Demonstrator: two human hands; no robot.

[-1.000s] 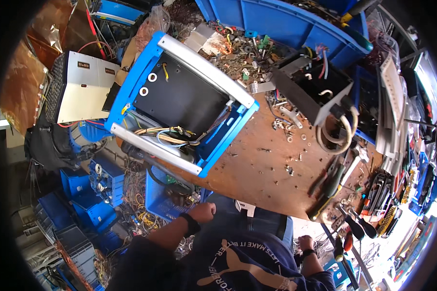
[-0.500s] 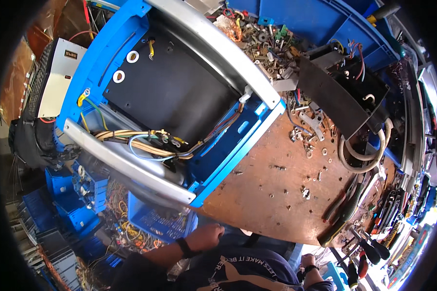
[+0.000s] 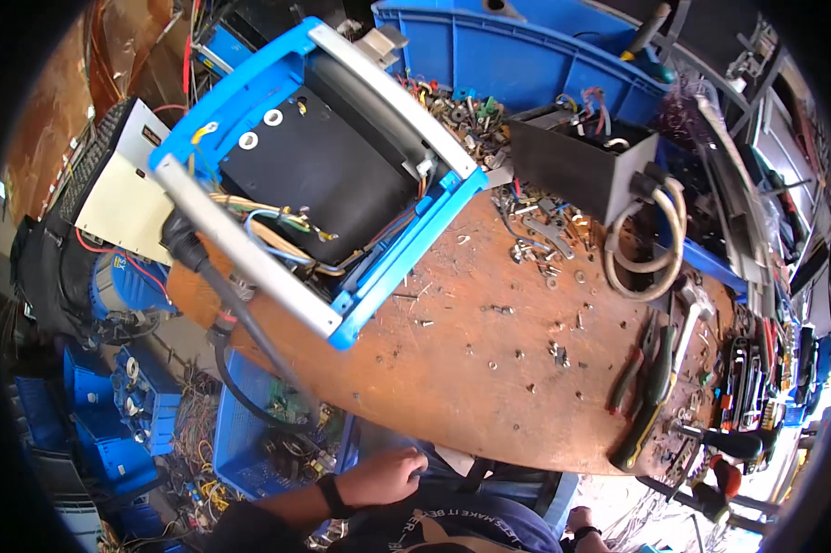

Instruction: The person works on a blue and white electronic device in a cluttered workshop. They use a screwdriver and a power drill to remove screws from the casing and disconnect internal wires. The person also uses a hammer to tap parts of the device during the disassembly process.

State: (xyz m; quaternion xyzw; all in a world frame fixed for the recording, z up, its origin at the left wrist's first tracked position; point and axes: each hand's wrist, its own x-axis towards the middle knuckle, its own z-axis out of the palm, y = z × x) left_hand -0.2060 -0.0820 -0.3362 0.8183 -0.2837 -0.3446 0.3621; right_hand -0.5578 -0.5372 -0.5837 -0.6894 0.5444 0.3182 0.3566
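Observation:
My left hand (image 3: 392, 477), closed in a fist, is at the lower middle, below the bench's front edge. My right hand (image 3: 582, 522) is low at the right, fingers curled and partly cut off by the frame. Neither visibly holds anything. A blue-and-silver open equipment frame (image 3: 397, 275) sits at the upper left of the wooden bench (image 3: 452, 369), with a black panel (image 3: 323, 157), white rings and bundled wires inside. A thick black cable (image 3: 245, 318) hangs beside it. Pliers (image 3: 652, 405) and a hammer (image 3: 690, 309) lie at the bench's right.
Behind are a large blue bin (image 3: 517, 60), mixed hardware (image 3: 471, 120) and a dark metal box (image 3: 563, 161) with looped hoses. A cream unit (image 3: 116, 198) stands left. Blue bins (image 3: 111, 442) and a blue crate (image 3: 236, 461) are lower left; more tools crowd the right.
The head view has shifted, so more of the bench and the black cable beside the equipment frame shows. Both hands appear lower in the picture, still closed.

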